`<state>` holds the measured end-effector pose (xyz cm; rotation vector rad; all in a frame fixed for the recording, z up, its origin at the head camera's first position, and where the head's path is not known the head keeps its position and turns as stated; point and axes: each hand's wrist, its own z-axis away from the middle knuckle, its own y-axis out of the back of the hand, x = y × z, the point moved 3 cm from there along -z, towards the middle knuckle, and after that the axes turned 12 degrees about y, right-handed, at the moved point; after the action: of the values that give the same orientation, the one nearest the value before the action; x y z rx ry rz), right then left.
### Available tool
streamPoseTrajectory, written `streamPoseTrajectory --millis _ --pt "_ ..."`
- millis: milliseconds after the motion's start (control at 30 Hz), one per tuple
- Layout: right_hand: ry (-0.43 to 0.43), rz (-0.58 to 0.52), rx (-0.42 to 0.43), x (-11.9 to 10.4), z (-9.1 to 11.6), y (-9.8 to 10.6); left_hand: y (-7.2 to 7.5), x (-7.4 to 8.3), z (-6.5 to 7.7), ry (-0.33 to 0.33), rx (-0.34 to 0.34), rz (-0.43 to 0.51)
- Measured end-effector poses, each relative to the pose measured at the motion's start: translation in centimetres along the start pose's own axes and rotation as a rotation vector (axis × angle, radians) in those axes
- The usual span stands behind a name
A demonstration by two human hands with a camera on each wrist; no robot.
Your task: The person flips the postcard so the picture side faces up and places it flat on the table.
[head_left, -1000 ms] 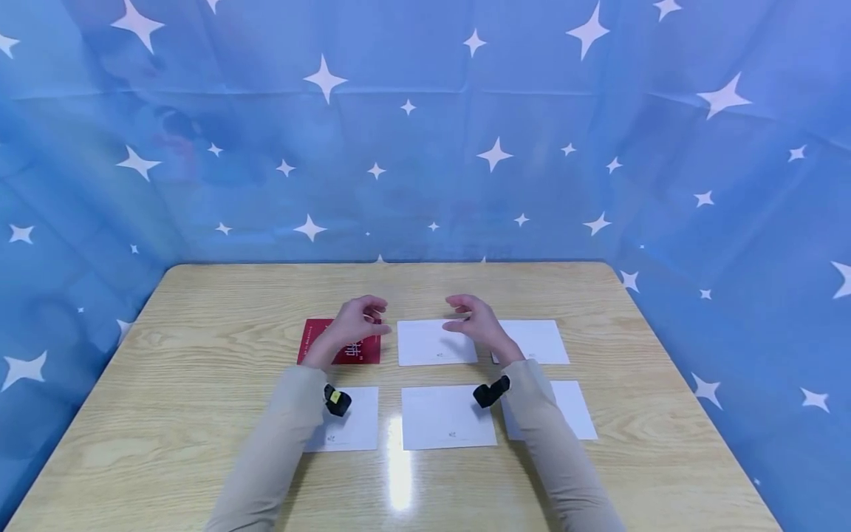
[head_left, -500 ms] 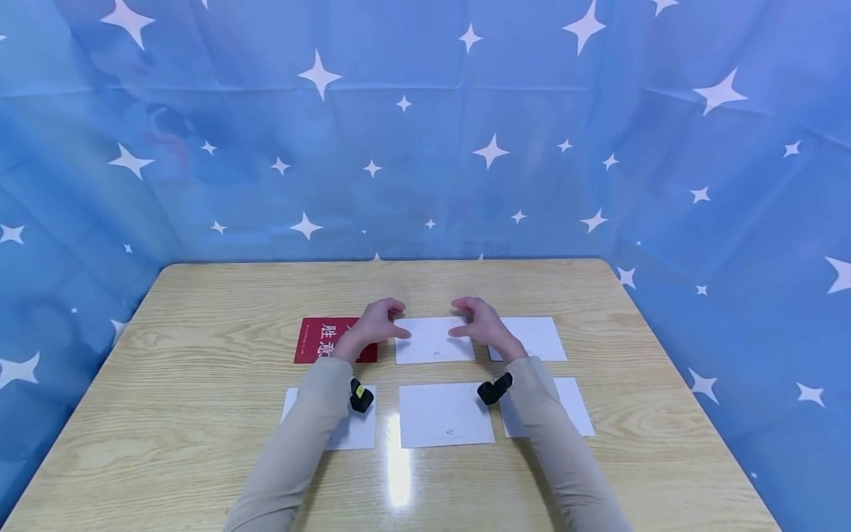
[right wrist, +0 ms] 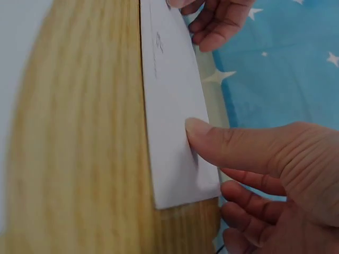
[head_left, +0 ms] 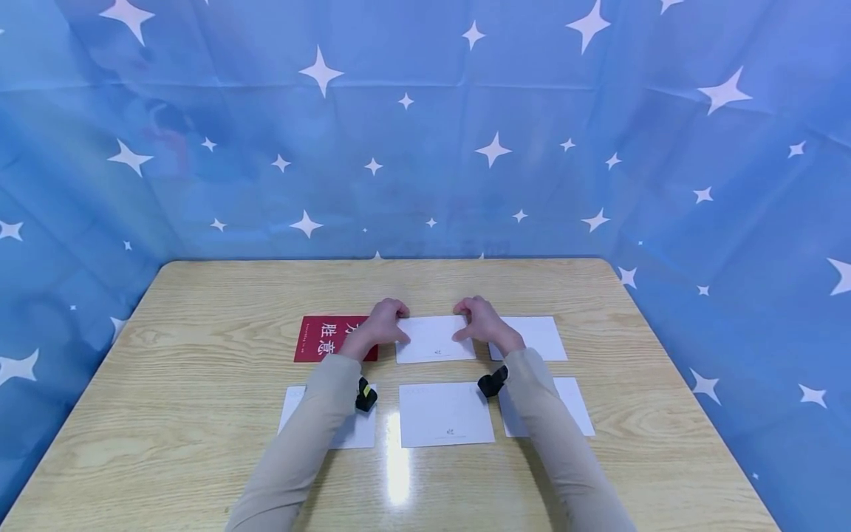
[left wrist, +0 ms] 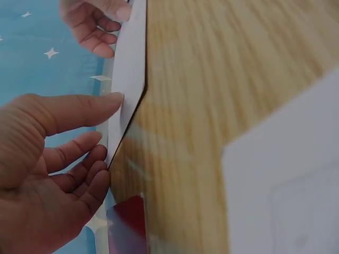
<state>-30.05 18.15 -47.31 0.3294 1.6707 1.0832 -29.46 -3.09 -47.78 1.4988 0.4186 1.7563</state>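
Note:
In the back row on the table, the middle white postcard [head_left: 435,340] lies face down, a small dark mark near its front edge. My left hand [head_left: 384,323] grips its left end, thumb on the white surface and fingertips by the corner, as the left wrist view shows. At the other end my right hand [head_left: 483,323] holds it the same way: in the right wrist view the thumb [right wrist: 204,138] touches its surface and the curled fingers sit at the far edge. The postcard's underside is hidden. A red card [head_left: 329,340] with white characters lies partly under my left wrist.
Another white card [head_left: 538,338] lies to the right in the back row. The front row has a left card [head_left: 355,434], a middle card [head_left: 445,415] and a right card [head_left: 573,405], all white. Behind the wooden table [head_left: 199,295] hangs a blue star-patterned cloth [head_left: 425,185].
My left hand has moved right, from over the red card to the middle postcard. Both hands have closed in on its ends. The cards have stayed in place.

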Motion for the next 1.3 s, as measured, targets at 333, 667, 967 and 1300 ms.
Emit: streamPoseTrajectory --millis 333,667,967,1300 --pt "-0.065 0.01 -0.112 -0.5 -1.1 0.6 -0.2 0.3 -0.2 0.035 -0.001 -0.049" --pt "-0.042 0.011 -0.127 -0.6 -1.2 0.7 0.1 0.6 0.1 0.045 0.015 -0.111" --pt "-0.001 0.016 -0.046 0.8 0.5 0.8 -0.1 0.0 0.2 0.07 -0.003 0.022" --pt "0.052 -0.261 0.06 1.4 2.0 1.3 0.9 -0.6 0.8 0.1 0.035 0.239"
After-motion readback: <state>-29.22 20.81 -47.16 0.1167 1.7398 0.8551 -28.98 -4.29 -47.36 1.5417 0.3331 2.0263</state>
